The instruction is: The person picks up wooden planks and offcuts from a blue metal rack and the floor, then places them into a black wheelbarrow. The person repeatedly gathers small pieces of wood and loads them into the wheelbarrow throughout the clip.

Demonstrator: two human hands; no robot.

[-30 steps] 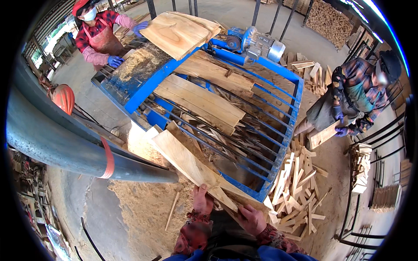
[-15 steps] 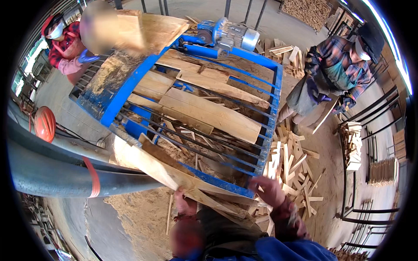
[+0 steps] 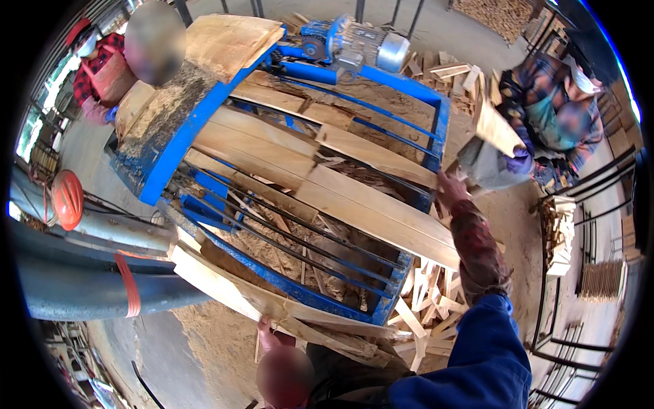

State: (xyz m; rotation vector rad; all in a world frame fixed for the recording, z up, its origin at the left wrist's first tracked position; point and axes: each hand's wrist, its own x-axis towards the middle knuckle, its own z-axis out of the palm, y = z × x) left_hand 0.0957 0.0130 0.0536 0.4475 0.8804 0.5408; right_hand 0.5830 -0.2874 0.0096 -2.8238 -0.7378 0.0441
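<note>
Several pale wooden boards lie on the blue slatted frame before me. At its near side, my left hand is closed on the lower edge of a long rough-edged board. My right arm reaches far forward to the frame's right side. There my right hand is closed at the outer end of a narrow board; its fingers are partly hidden. Nearer me, a wider board sticks out past the frame's right edge, close to my right forearm.
An electric motor sits at the frame's far side. Co-workers stand at the far left and right; the right one holds a short board. Wood offcuts heap on the floor at right. A large grey pipe runs along the left.
My right hand has moved forward from the frame's near corner to a board's end. Boards on the slats have slid right. The right co-worker has raised a board. My left hand keeps its hold.
</note>
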